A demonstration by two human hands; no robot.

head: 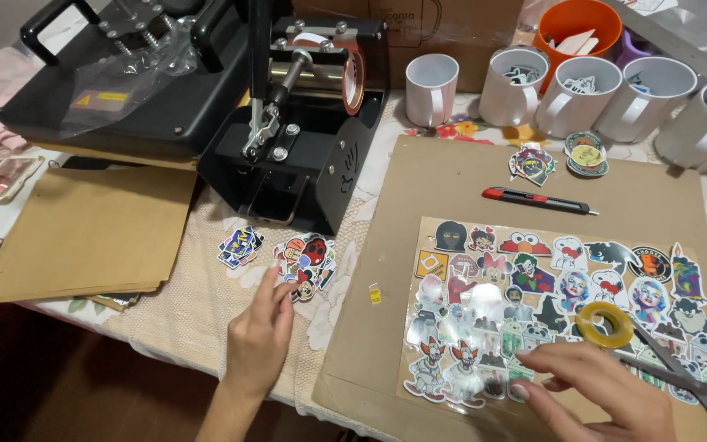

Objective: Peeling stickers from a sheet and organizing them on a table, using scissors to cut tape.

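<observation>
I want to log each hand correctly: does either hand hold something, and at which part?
Neither hand clearly holds anything. The left hand reaches with open fingers toward a pile of stickers. The right hand rests on the glossy sticker sheet, beside scissors.

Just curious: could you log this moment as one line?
left hand: reaching sticker pile | right hand: on sticker sheet | tape roll, scissors beside

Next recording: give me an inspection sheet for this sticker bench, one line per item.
Surface: table under a patterned cloth, cardboard mat on top.
Job's things: glossy sticker sheet; tape roll; scissors.
Clutter: loose sticker piles; utility knife; white mugs; brown paper stack.
Grippers: left hand beside the sticker piles, fingers open; right hand on the sheet's lower edge.
Cables: nothing seen.
Surroundings: black mug press; flat heat press.
</observation>
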